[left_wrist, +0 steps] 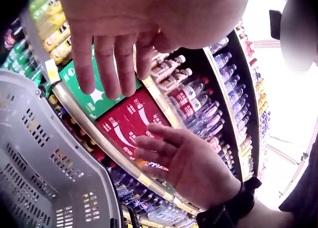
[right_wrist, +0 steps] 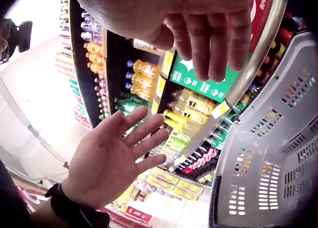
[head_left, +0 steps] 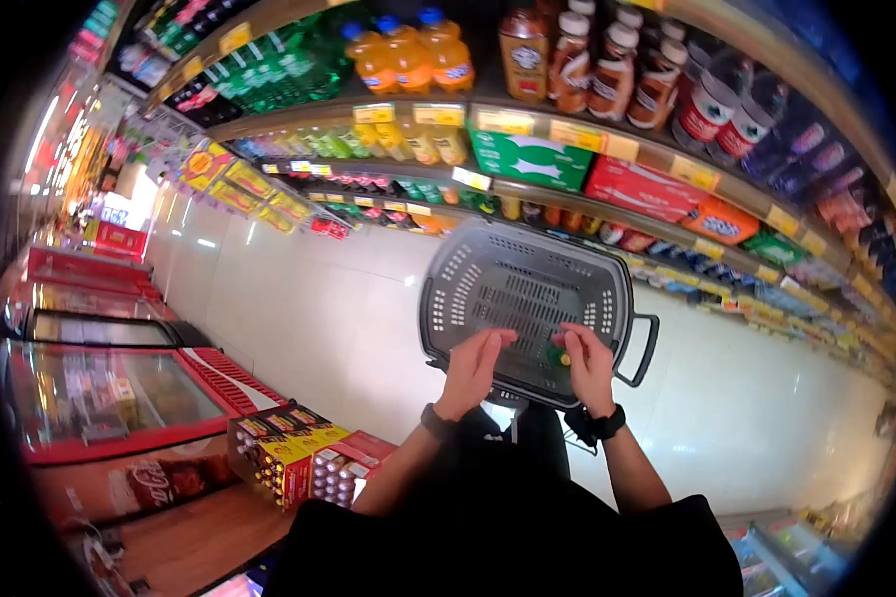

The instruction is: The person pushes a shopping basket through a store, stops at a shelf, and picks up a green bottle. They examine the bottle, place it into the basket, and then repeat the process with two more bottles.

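Observation:
A grey plastic shopping basket (head_left: pixel 518 261) with slotted walls stands in front of me in the head view. Over its near side, my left hand (head_left: pixel 473 370) and right hand (head_left: pixel 589 366) are held apart, palms facing each other. The left wrist view shows the left hand (left_wrist: pixel 124 34) with straight, relaxed fingers and nothing in it. Likewise, the right hand (right_wrist: pixel 203 34) in the right wrist view has loosely extended fingers and an empty palm side. Beside the right hand, a small green and yellow item (head_left: pixel 560 355) shows against the basket's inside, partly hidden.
Drink shelves (head_left: pixel 528 119) curve along the far side, with orange soda bottles (head_left: pixel 408 60), brown bottles (head_left: pixel 617 70), and green (head_left: pixel 533 159) and red cartons (head_left: pixel 642 189). Red freezers (head_left: pixel 119 398) and stacked boxed drinks (head_left: pixel 289 453) stand at left. Pale tiled floor (head_left: pixel 299 298) lies between.

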`<state>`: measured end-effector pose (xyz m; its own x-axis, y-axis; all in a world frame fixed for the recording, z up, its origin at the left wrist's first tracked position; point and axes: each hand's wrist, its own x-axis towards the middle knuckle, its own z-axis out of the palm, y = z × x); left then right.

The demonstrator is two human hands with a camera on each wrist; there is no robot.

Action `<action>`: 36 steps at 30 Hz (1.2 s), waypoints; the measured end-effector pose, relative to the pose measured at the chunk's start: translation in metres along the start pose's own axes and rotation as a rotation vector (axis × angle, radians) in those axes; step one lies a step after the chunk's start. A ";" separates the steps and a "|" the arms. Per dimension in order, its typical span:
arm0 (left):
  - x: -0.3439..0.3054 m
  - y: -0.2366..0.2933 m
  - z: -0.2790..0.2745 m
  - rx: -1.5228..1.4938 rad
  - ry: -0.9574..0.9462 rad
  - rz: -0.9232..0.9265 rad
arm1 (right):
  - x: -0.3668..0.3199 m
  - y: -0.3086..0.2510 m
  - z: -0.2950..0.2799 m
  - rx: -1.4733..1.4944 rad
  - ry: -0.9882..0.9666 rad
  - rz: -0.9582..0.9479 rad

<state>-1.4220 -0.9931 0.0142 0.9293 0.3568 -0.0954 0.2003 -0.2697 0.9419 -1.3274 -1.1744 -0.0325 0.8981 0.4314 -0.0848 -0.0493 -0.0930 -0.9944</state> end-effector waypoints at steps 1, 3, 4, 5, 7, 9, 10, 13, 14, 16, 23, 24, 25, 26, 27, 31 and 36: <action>-0.003 0.001 -0.005 -0.001 0.019 0.006 | -0.003 -0.003 0.005 0.051 -0.014 -0.004; -0.007 0.003 -0.015 -0.029 0.040 0.020 | -0.006 -0.009 0.014 0.017 -0.066 -0.021; -0.009 0.002 -0.020 -0.056 0.042 0.026 | -0.008 -0.013 0.018 -0.001 -0.087 -0.031; -0.011 0.001 -0.026 -0.083 0.042 0.032 | -0.009 -0.018 0.026 0.016 -0.090 -0.046; -0.015 -0.002 -0.040 -0.121 0.039 0.029 | -0.015 -0.030 0.040 -0.005 -0.075 -0.020; -0.014 -0.007 -0.055 -0.126 0.049 0.022 | -0.018 -0.035 0.058 0.041 -0.048 -0.029; -0.016 -0.011 -0.064 -0.140 0.046 0.045 | -0.021 -0.036 0.068 0.042 -0.041 -0.043; -0.018 -0.018 -0.098 -0.175 0.030 0.131 | -0.025 -0.042 0.103 0.013 -0.015 -0.109; -0.023 -0.023 -0.125 -0.193 0.014 0.147 | -0.030 -0.048 0.131 0.011 -0.010 -0.116; -0.030 -0.028 -0.155 -0.219 -0.008 0.152 | -0.035 -0.051 0.162 0.021 -0.015 -0.109; -0.054 -0.051 -0.258 -0.278 0.052 0.156 | -0.052 -0.071 0.275 -0.005 0.016 -0.104; -0.057 -0.054 -0.271 -0.282 0.065 0.159 | -0.054 -0.076 0.288 -0.014 0.012 -0.108; -0.058 -0.059 -0.285 -0.243 0.053 0.148 | -0.055 -0.081 0.299 -0.021 0.000 -0.134; -0.058 -0.059 -0.297 -0.245 0.069 0.164 | -0.054 -0.085 0.309 -0.025 -0.016 -0.137; -0.058 -0.057 -0.308 -0.245 0.085 0.177 | -0.055 -0.089 0.318 -0.027 -0.032 -0.137; -0.057 -0.050 -0.337 -0.276 0.141 0.200 | -0.051 -0.109 0.341 -0.125 -0.087 -0.138; -0.051 -0.054 -0.350 -0.312 0.139 0.186 | -0.040 -0.121 0.355 -0.083 -0.084 -0.174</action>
<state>-1.5884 -0.6842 0.0813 0.8857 0.4509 0.1104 -0.0914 -0.0639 0.9938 -1.5127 -0.8619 0.0695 0.8501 0.5205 0.0798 0.1430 -0.0824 -0.9863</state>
